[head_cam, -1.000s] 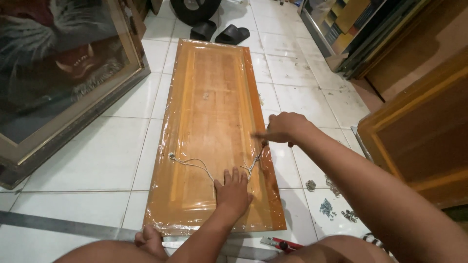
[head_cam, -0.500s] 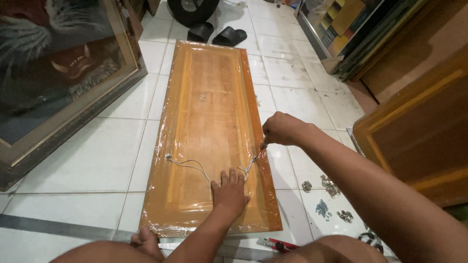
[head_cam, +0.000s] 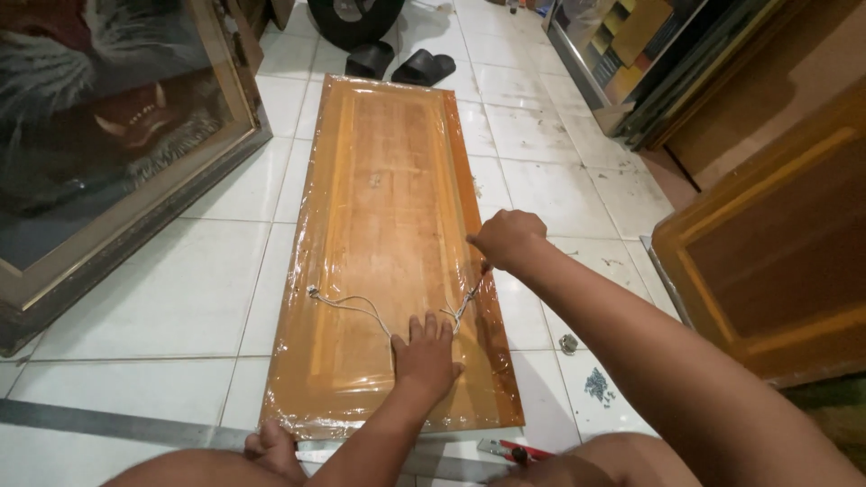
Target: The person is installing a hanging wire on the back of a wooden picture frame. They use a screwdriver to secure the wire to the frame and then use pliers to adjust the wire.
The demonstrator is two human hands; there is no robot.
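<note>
- Little changed over the last second: left hand [head_cam: 426, 359] still pressed flat on the panel, right hand [head_cam: 507, 238] still closed at the panel's right edge, cord slightly tauter on the right side.
- Head view, centre: long wooden panel [head_cam: 388, 180] wrapped in clear film, lying flat on the white tiled floor [head_cam: 162, 298], long axis running away from the camera.
- Head view, left hand: fingers spread, palm down near the panel's near end, holding nothing, fingertips touching the white cord [head_cam: 356, 307].
- Head view, right hand: closed in a fist on the cord's right end, just beside the panel's right edge.
- Head view, cord: fixed at a small point near the left edge, sagging across the panel, rising to the right fist.
- Head view, surroundings: large framed picture [head_cam: 108, 135] leaning at left; black sandals [head_cam: 401, 65] beyond the panel's far end; brown door panel [head_cam: 776, 261] at right; red-handled tool [head_cam: 510, 449] on the tiles near the knees.
</note>
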